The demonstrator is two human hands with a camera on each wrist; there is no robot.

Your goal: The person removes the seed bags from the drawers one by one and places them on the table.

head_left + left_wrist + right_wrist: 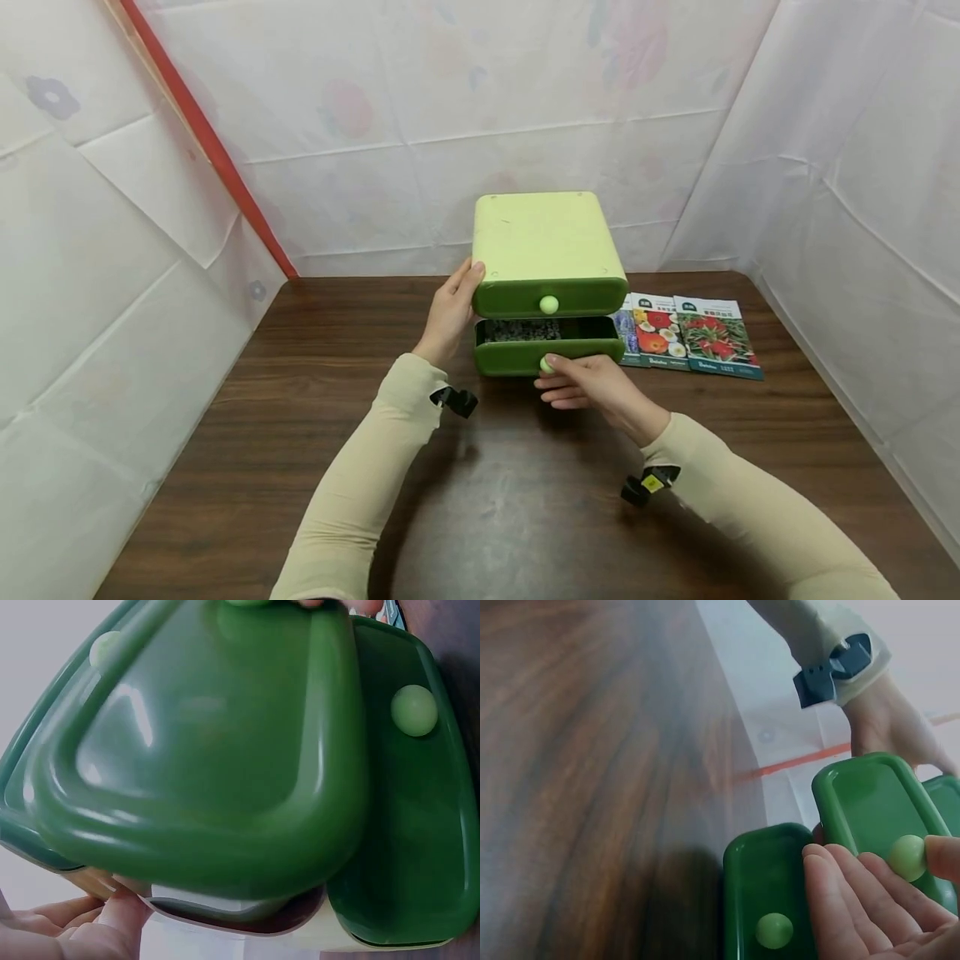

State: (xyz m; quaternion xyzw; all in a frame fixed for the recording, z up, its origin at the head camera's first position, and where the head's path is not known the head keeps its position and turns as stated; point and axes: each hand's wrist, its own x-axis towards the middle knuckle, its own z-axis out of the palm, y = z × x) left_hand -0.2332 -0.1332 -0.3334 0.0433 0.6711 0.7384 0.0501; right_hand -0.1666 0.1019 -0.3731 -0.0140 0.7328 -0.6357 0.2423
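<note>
A small chest of drawers (547, 237) has a pale yellow-green top and dark green fronts with round light-green knobs. Its middle drawer (502, 358) is pulled partway out; dark speckled material (523, 331) lies inside. My right hand (588, 385) pinches that drawer's knob (908, 857) between thumb and finger, with the other fingers extended below. Against the chest's left side rests my left hand (450, 310), its thumb near the top front corner. In the left wrist view, the bottom drawer (409, 817) appears shut behind the pulled-out one.
Several flower-picture packets (716, 333) lie overlapping on the brown wood-grain table (337, 350), right of the chest. White sheeting (420, 167) hangs behind and at both sides, with a red strip (217, 150) at the left.
</note>
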